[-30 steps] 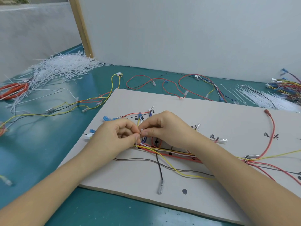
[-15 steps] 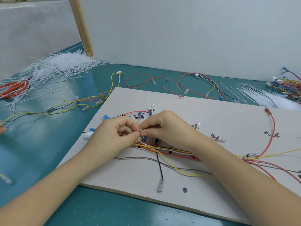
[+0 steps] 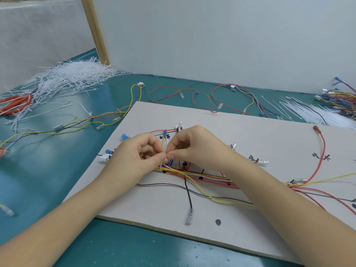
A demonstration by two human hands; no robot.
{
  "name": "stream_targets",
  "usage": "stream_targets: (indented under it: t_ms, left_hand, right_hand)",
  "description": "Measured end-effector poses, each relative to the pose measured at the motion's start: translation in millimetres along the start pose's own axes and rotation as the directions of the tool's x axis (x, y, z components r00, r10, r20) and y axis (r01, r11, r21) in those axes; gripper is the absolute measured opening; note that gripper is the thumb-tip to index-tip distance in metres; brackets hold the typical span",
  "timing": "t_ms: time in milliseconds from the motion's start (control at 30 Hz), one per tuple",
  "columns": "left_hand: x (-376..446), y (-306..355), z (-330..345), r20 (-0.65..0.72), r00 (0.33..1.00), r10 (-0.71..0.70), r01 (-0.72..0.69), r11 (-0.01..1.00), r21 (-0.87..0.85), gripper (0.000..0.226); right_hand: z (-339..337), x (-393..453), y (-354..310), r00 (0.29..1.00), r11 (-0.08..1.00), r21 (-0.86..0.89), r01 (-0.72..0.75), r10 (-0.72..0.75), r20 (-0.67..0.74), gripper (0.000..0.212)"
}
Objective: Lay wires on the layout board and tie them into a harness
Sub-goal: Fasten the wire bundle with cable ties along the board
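Note:
A grey layout board lies on the teal table, carrying a bundle of red, yellow, white and black wires that runs left to right. My left hand and my right hand meet fingertip to fingertip over the bundle's left end. Together they pinch a thin white cable tie looped round the wires there. A black wire with a clear terminal trails toward the board's front edge. A red wire curves up on the right.
A heap of white cable ties lies at the back left beside orange wires. More ties and a bunch of coloured wires sit at the back right. Loose wires lie behind the board, others on its left.
Both hands stay at the same spot on the bundle; the fingertips have shifted slightly around the tie. Nothing else has moved.

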State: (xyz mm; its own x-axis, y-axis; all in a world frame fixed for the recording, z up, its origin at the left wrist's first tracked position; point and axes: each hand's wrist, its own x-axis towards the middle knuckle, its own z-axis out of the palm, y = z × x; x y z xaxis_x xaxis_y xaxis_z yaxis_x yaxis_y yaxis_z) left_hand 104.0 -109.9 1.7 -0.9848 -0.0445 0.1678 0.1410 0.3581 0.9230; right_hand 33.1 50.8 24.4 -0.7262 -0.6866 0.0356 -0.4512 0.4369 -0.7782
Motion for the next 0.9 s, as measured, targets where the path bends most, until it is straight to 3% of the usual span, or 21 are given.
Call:
stream_targets:
  t_ms: [133,267,367,500,733,900]
  left_hand:
    - [-2,2,0,0.012,1.0,0.002,-0.003,0.999,0.037,0.018]
    - [-2,3,2,-0.013,1.0,-0.008,0.008,1.0,0.02,0.013]
    - [0,1,1,-0.026,1.0,-0.016,0.017,0.999,0.04,0.024]
    - [2,2,-2,-0.024,0.999,-0.046,0.045,0.999,-0.022,0.02]
    - [4,6,-5,0.042,0.998,-0.047,0.042,0.993,0.11,0.024]
    - [2,7,-5,0.065,0.998,-0.003,-0.015,0.962,0.272,0.019]
  right_hand:
    - [0,-1,1,0.999,0.977,0.213,-0.031,0.026,0.026,0.021]
    - [-1,0,1,0.997,0.964,0.258,-0.058,0.044,0.06,0.023]
    - [1,-1,-2,1.0,0.996,0.087,0.006,-0.006,0.009,0.018]
    - [5,-3,-7,0.963,0.946,-0.221,0.238,-0.259,-0.074,0.006]
    - [11,-4,-7,0.959,0.912,-0.328,0.247,-0.279,-0.053,0.007]
    - [11,-3,-7,0.97,0.941,-0.273,0.199,-0.229,-0.084,0.011]
